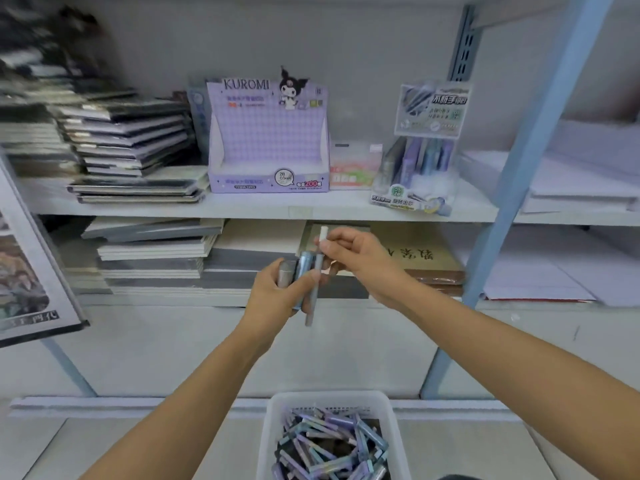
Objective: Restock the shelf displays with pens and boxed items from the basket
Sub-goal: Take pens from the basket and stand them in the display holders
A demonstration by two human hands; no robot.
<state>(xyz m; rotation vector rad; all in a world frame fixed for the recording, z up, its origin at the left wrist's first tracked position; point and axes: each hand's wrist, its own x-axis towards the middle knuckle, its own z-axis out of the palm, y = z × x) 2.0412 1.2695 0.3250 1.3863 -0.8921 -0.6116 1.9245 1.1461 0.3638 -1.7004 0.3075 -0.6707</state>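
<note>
My left hand (277, 294) grips a small bunch of pens (302, 268), blue, grey and lilac, held upright in front of the lower shelf. My right hand (349, 252) pinches one pale pen (322, 239) by its upper end, right beside the bunch. Below me stands a white basket (273, 431) holding several purple and blue pens (329, 445). On the upper shelf sits an empty purple Kuromi display box (268, 140), and to its right a clear display stand (420, 168) with several pens in it.
Stacks of notebooks (128, 143) fill the upper shelf's left side, more stacks (156, 258) lie on the lower shelf. A small pink-and-white box (355, 166) stands between the two displays. A blue shelf upright (519, 161) rises at right; white paper stacks (571, 181) lie beyond it.
</note>
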